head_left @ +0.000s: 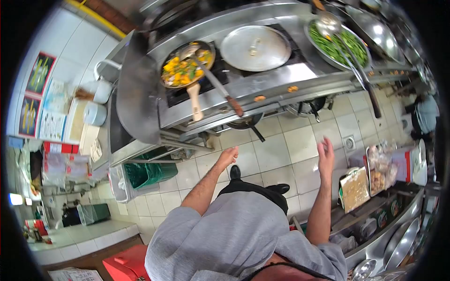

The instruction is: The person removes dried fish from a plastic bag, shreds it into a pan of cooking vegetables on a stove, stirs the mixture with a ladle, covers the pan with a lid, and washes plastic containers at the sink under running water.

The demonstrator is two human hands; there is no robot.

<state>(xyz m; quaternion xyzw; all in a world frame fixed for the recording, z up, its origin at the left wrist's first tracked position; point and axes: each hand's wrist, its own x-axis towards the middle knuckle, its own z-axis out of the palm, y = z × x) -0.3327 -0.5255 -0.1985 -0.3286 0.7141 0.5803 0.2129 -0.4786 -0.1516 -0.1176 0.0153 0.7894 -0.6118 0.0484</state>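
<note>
My left hand (228,156) hangs over the tiled floor in front of the stove, its fingers curled in with nothing seen in them. My right hand (325,153) is raised to the right, fingers apart and holding nothing. Beyond my left hand, a frying pan (174,85) of chopped yellow and green vegetables sits on a burner. A ladle (213,80) with a brown-tipped handle rests in it. Beside the pan is a large round metal lid (243,49). Farther right, a pan of cut green vegetables (352,47) has long-handled utensils lying across it.
The steel stove front (281,89) runs across ahead of me, with pan handles sticking out below. A green-lined bin (147,171) stands at the left. To the right, a low shelf holds a cardboard piece (354,189) and bagged goods (379,166). A red box (126,263) is behind left.
</note>
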